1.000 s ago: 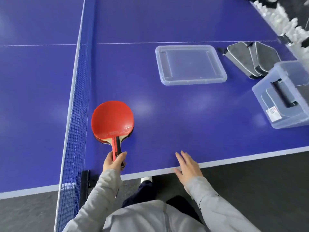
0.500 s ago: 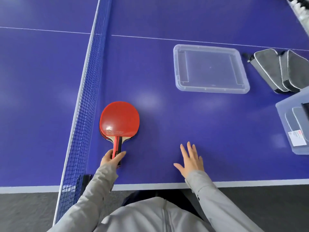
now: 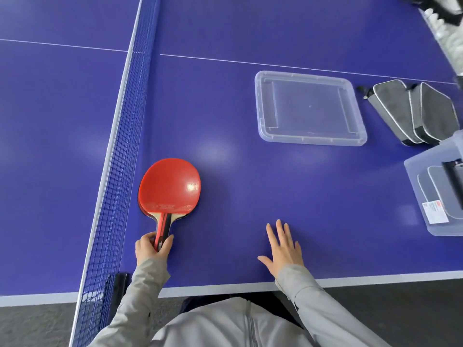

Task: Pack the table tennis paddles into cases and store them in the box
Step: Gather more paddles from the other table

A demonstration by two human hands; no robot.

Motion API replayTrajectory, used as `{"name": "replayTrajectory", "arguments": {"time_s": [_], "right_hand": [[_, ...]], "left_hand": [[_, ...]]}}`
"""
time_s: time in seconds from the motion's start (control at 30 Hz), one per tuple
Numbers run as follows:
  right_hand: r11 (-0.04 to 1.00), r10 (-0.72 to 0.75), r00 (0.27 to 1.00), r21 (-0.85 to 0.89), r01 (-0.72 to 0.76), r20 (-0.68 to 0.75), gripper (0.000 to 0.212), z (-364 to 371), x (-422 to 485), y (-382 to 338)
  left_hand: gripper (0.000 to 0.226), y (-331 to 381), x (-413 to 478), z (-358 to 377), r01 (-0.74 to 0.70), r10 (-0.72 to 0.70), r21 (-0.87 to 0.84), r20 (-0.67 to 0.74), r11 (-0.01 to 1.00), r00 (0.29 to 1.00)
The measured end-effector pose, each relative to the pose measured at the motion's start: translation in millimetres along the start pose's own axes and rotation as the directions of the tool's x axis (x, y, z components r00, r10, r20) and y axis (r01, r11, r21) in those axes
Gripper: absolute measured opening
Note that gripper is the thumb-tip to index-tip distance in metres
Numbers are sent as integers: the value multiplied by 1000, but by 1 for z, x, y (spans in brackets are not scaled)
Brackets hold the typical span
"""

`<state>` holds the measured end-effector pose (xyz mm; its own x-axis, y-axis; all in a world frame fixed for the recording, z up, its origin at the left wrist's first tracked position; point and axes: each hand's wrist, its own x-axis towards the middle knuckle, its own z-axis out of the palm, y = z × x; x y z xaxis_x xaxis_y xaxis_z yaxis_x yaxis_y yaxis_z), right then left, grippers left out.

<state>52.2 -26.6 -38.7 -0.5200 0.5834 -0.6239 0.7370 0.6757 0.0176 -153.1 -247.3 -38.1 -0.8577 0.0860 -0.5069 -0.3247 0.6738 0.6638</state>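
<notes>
The left hand (image 3: 153,246) grips the paddle (image 3: 170,186) by its handle; the right hand (image 3: 283,246) lies flat, empty.
Best lifted clear of the net (image 3: 117,171), toward the far-right cases (image 3: 411,113).

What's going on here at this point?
A person stands at the side of a blue table. Their left hand grips the handle of a red paddle that lies flat beside the net. The right hand rests open on the table, holding nothing. Farther off lie a clear lid and two grey cases. The clear box at the right edge seems to hold cases already. This paddle is not yet in a case.
</notes>
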Motion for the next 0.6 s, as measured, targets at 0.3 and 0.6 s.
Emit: {"name": "replayTrajectory", "arguments": {"time_s": [0.3, 0.6], "right_hand": [[1000, 1, 1000, -10, -1, 1, 88, -2, 1, 0], [1000, -9, 1000, -16, 9, -12, 87, -3, -1, 0]], "left_hand": [[36, 2, -5, 1, 3, -3, 41, -1, 999, 1000], [41, 5, -5, -3, -1, -8, 152, 54, 988, 999]]}}
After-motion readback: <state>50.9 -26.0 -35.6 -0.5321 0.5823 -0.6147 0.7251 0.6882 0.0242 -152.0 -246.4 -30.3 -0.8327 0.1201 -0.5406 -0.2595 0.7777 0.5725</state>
